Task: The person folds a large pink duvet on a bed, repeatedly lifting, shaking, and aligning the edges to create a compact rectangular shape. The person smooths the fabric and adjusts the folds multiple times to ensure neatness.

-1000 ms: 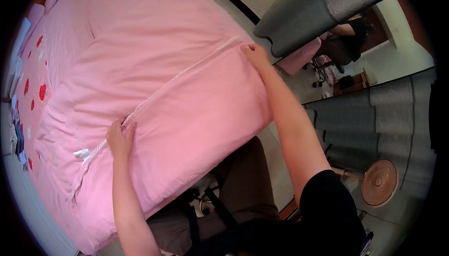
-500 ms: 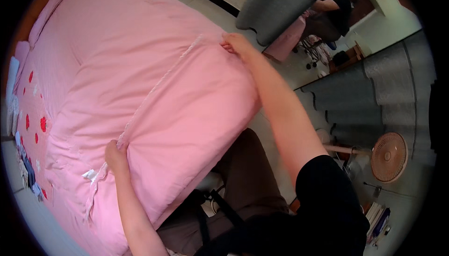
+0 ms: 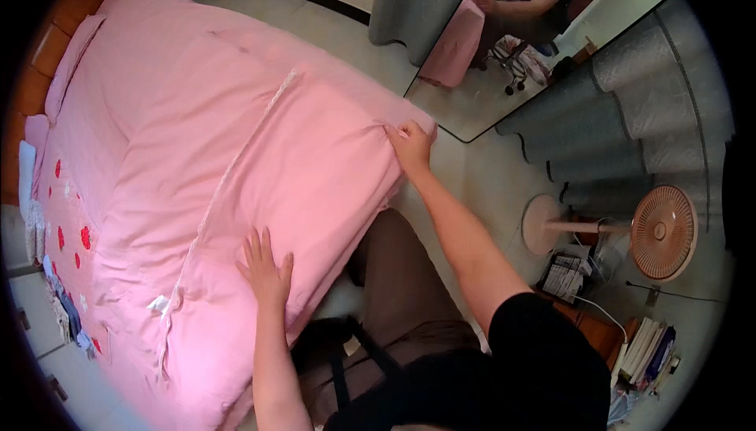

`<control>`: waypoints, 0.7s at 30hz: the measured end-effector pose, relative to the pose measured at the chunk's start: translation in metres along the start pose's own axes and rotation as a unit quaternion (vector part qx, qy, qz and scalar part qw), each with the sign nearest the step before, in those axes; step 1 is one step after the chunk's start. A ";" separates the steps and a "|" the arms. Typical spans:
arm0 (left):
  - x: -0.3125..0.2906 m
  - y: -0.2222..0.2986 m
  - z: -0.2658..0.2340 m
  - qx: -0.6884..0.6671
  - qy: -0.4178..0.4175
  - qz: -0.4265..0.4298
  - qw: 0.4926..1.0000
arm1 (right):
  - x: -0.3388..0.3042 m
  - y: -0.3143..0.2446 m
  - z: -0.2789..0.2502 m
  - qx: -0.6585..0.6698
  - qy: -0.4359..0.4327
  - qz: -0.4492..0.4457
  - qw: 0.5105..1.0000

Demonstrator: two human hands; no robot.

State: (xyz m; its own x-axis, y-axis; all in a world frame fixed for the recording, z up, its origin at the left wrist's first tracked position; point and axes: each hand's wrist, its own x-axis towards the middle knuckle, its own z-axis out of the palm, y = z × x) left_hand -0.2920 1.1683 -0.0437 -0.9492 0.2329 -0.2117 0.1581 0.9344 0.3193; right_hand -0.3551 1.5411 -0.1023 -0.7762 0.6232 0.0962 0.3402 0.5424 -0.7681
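Note:
A pink duvet cover point(image 3: 181, 131) spreads over the bed in loose wrinkles. Across it runs a thin white braided strip point(image 3: 214, 204), with a small white tag point(image 3: 157, 303) near its lower end. My left hand point(image 3: 269, 272) lies flat on the cover with its fingers spread, to the right of the strip. At the right edge, close to the bed's corner, my right hand point(image 3: 411, 150) pinches a bit of the pink fabric, and short creases gather at its fingertips.
A sheet with red patterns point(image 3: 67, 218) shows at the left, near folded cloths point(image 3: 63, 305). To the right are a tall mirror point(image 3: 472, 100), grey curtains point(image 3: 622, 124), a stand fan point(image 3: 664, 234) and a stack of books point(image 3: 646, 352). A wooden headboard point(image 3: 51, 57) stands far left.
My left hand let go of the braided strip, moved right and opened flat on the cover. My right hand moved nearer along the right edge. The view has shifted slightly.

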 end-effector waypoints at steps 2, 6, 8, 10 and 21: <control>-0.002 -0.006 0.000 0.004 0.006 0.003 1.000 | 0.008 -0.005 -0.004 -0.058 -0.030 0.023 0.998; -0.007 0.002 -0.010 0.067 0.013 -0.016 0.998 | 0.019 -0.030 -0.035 -0.152 -0.028 -0.061 0.986; -0.006 0.018 -0.018 0.161 0.032 -0.038 0.986 | 0.012 -0.051 -0.046 -0.157 0.013 -0.168 0.973; -0.002 0.046 -0.016 0.125 0.057 0.057 0.989 | -0.008 -0.070 -0.046 -0.117 0.045 -0.231 0.965; 0.001 0.063 0.010 0.054 -0.035 0.036 0.997 | -0.050 -0.068 0.021 -0.183 -0.179 -0.290 0.922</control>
State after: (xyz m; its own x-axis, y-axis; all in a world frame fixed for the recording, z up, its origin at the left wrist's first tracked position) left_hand -0.2805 1.2306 -0.0329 -0.9135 0.3157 -0.2568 0.2578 0.9372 0.2351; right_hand -0.3507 1.4619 -0.0681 -0.9871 -0.0215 0.1585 -0.0814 0.9205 -0.3822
